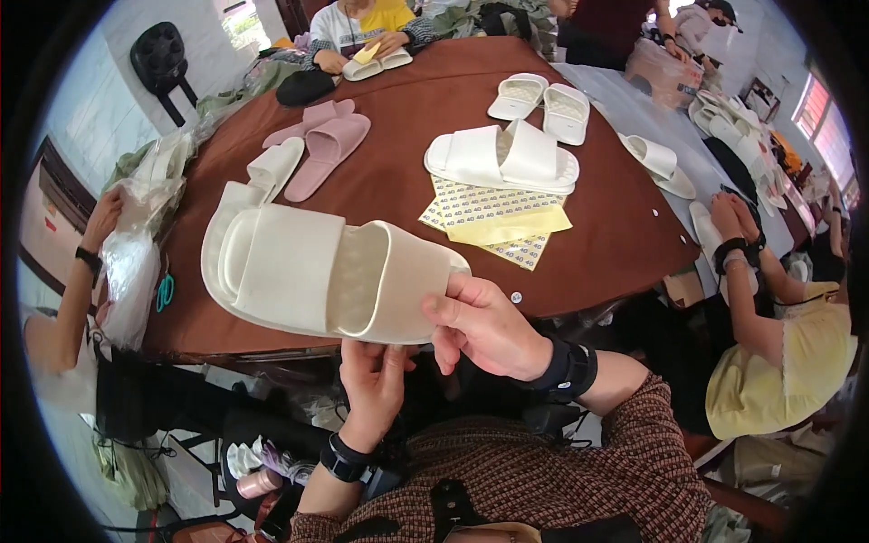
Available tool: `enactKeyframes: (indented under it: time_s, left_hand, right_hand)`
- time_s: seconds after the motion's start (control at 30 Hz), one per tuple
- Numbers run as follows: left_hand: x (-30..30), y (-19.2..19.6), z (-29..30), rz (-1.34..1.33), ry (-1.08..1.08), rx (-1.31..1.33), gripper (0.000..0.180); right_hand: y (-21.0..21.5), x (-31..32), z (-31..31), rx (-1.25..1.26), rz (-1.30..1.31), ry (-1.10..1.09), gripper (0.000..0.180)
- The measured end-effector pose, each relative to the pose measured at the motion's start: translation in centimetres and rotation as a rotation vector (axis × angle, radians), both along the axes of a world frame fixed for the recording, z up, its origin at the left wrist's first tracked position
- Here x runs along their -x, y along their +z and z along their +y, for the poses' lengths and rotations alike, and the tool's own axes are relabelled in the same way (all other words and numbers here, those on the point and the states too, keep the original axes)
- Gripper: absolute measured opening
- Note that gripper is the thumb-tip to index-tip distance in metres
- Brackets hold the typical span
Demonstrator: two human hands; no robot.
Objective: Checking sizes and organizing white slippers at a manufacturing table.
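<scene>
A pair of cream-white slippers [290, 262], fitted together end to end, is held up in front of me above the near edge of the table. From below, my left hand [371, 389] grips the lower edge, its thumb pressed against the side. My right hand [493, 326] is closed round the right end, thumb on the near side; its other fingers are partly hidden behind. Just beyond, another white slipper pair [502, 158] rests on printed yellow-and-white sticker sheets [498, 246]. Pink slippers [328, 154] and a white slipper [274, 170] lie past the held pair.
A brown-covered table [389, 140] stretches before me. More white slippers [566, 113] stand at its far right. Teal scissors [165, 293] lie at the left edge beside clear plastic bags [131, 262]. Co-workers sit across, at left and at right; the one across handles white slippers [378, 65].
</scene>
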State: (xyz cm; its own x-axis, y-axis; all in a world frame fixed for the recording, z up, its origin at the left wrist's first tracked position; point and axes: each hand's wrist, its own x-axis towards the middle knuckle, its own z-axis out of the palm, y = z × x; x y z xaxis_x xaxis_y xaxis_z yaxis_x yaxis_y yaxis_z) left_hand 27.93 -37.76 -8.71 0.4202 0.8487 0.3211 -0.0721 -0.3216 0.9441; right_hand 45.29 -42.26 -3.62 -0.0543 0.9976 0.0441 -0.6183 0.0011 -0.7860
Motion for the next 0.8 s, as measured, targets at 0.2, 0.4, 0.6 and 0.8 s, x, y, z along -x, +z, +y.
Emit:
enactKeyframes:
  time_s: [0.2, 0.4, 0.6, 0.8]
  left_hand:
    - [-1.2, 0.5, -0.4, -0.040, 0.033, -0.056, 0.043]
    - [-1.1, 0.6, -0.6, -0.021, 0.003, -0.040, 0.037]
    - [-0.4, 0.3, 1.1, 0.146, -0.098, -0.060, 0.019]
    - [2.2, 0.9, 3.8, 0.095, -0.019, 0.023, 0.015]
  right_hand:
    - [-1.1, 0.7, 0.5, 0.002, 0.098, -0.047, 0.023]
    - [-1.2, -0.5, 0.0, -0.040, 0.096, -0.025, 0.030]
    - [0.4, -6.2, -1.6, 0.039, -0.027, -0.295, 0.014]
    - [3.0, -14.1, -0.4, -0.196, -0.173, -0.756, 0.013]
